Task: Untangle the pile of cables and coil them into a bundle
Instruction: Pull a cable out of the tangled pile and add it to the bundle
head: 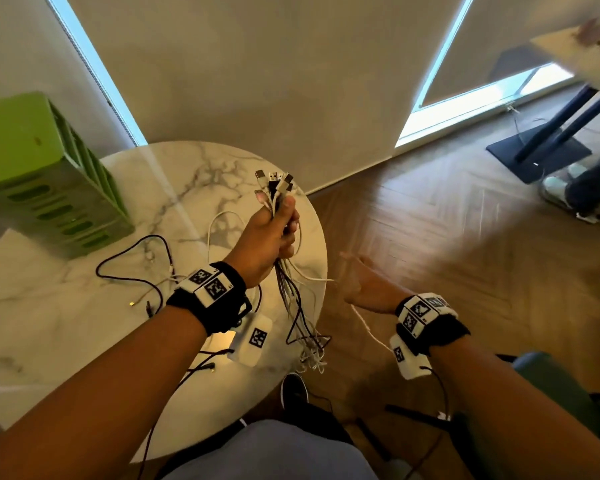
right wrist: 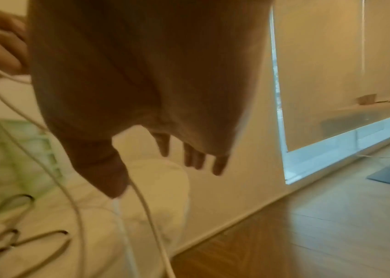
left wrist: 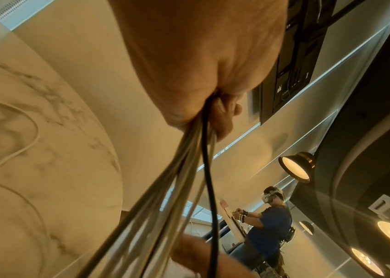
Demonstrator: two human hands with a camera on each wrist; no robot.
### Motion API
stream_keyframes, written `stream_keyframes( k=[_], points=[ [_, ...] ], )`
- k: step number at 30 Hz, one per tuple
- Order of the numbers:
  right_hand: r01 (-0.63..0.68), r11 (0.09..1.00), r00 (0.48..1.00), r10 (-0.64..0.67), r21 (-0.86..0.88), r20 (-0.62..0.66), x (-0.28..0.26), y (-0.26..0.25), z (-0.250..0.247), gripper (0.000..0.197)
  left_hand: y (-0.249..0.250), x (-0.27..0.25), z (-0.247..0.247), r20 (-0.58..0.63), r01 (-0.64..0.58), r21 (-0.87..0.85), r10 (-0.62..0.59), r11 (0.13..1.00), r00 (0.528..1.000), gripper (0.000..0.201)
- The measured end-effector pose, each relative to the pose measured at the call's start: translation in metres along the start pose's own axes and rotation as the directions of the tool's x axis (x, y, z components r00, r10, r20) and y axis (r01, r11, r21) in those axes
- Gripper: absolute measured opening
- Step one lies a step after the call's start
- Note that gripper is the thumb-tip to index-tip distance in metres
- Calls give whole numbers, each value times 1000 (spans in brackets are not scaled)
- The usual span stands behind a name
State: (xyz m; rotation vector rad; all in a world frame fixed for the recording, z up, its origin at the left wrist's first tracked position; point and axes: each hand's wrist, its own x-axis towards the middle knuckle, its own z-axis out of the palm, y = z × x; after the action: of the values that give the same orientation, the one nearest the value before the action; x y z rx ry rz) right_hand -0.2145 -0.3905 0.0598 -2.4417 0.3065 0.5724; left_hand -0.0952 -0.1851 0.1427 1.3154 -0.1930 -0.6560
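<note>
My left hand (head: 271, 233) is raised above the round marble table (head: 66, 327) and grips a bunch of white and black cables (head: 300, 317) in its fist. Their plug ends (head: 274, 183) stick up above the thumb, and the rest hangs past the table edge. In the left wrist view the bundle (left wrist: 189, 169) leaves the fist (left wrist: 201, 65) downward. My right hand (head: 361, 282) is blurred, off the table's right side, fingers straight and spread. One white cable (right wrist: 146, 216) runs past its thumb (right wrist: 108, 169); whether it rests on it is unclear.
Loose black cable (head: 136, 258) and a white cable loop (head: 219, 220) lie on the table. A green slotted crate (head: 42, 174) stands at its back left. Wooden floor (head: 447, 237) lies to the right, with a desk base (head: 537, 150) and another person's legs (head: 589, 188) far right.
</note>
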Motion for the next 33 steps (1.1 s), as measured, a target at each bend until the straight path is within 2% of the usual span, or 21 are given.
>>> stream_keyframes(
  k=[2,5,7,9,12,14,16,17,18,19,20,22,23,25,27,28,30,32,33],
  points=[
    [216,962,976,-212,169,-40,2,-34,-3,81,1,0,-1,3,-18,-11,18,1000,1000,35],
    [274,899,958,-285,342,-19,3,-75,-9,68,0,1,-6,-29,-62,44,63,997,998,35],
    [361,894,932,-344,266,-112,0,-87,-12,47,1,3,-11,-95,-76,93,85,993,992,36],
    [451,870,885,-407,199,-228,1,-88,-14,26,2,6,-17,-193,-81,137,107,987,975,40],
    [475,840,861,-382,262,-334,5,-82,-21,21,1,12,-26,-342,-74,243,157,967,927,47],
    [432,856,869,-311,283,-385,5,-73,-28,22,0,17,-37,-399,-58,278,170,959,901,47],
    [328,918,898,-231,222,-373,8,-50,-34,26,2,20,-46,-421,-46,206,131,977,897,44],
    [242,955,940,-187,172,-286,10,-35,-34,27,4,21,-49,-410,-52,136,104,989,906,42],
    [153,984,980,-139,95,-145,10,-23,-34,28,7,21,-50,-384,-58,69,81,996,920,40],
    [67,997,998,-66,-27,23,10,-14,-31,28,11,20,-50,-350,-57,16,59,998,935,39],
    [0,988,988,24,-152,153,9,-9,-29,26,15,16,-46,-303,-57,-21,48,998,952,40],
    [-54,952,954,138,-300,266,1,-21,-29,23,20,11,-38,-209,-66,-58,53,996,977,40],
    [-34,951,957,119,-307,263,-3,-32,-32,33,21,9,-33,-167,-57,-72,44,996,985,40],
    [59,981,989,-32,-186,146,-5,-60,-37,57,24,4,-25,-92,-40,-81,32,996,995,39],
    [167,982,984,-172,86,53,-1,-85,-42,75,24,1,-18,-19,-74,28,75,997,997,37],
    [219,952,970,-236,213,57,1,-100,-44,77,23,-1,-16,10,-115,161,115,980,993,36],
    [323,886,937,-349,331,19,5,-126,-41,66,25,-2,-16,89,-207,401,187,892,978,36],
    [403,818,915,-372,410,-159,8,-146,-33,44,25,2,-18,187,-348,582,296,735,937,32],
    [419,769,908,-342,483,-242,6,-153,-29,34,26,5,-21,214,-395,649,342,651,915,22]
  ],
)
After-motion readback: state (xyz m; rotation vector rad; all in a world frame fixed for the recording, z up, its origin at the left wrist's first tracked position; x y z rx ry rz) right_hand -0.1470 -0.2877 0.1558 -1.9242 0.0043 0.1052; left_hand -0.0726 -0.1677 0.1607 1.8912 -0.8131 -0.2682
